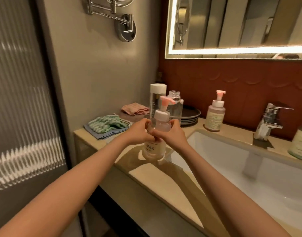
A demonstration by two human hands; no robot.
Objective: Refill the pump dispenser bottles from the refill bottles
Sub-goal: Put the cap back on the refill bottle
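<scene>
The near pump bottle [154, 147] bears a label whose readable letters are "APING", its first letters hidden; the labels on the other bottles are too blurred to read.

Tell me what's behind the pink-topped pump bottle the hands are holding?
A tall clear bottle with a white cap and a shorter, uncapped clear bottle stand behind the pale pump bottle. That bottle, the left hand and the right hand hide their lower parts.

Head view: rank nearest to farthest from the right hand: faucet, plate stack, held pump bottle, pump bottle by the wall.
1. Held pump bottle, in the right hand.
2. Plate stack, just behind.
3. Pump bottle by the wall, farther right.
4. Faucet, far right.
</scene>
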